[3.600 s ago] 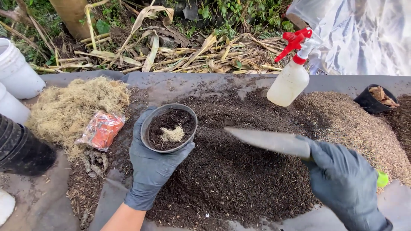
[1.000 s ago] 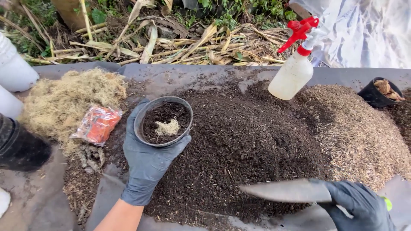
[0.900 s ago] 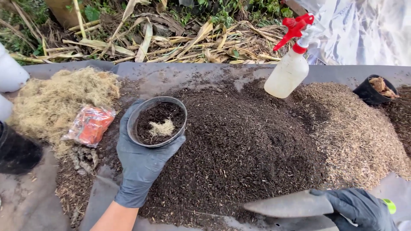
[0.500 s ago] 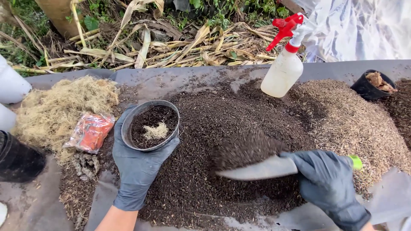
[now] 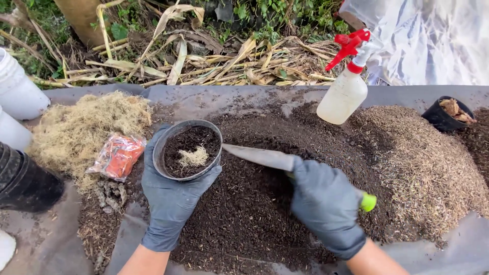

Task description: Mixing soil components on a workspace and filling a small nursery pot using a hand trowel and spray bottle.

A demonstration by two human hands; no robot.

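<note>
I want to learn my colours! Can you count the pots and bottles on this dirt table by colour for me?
Black pots: 3, namely the small round black plastic pot in the gloved left hand, the little black pot of brown chips, and the big black pot at the left edge.
White tubs: 2.
White spray bottle with red trigger: 1.
Total: 6.

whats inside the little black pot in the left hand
The black pot in the left hand holds dark soil with a pale fibrous clump on top. Whatever lies below the soil surface is covered.
</note>
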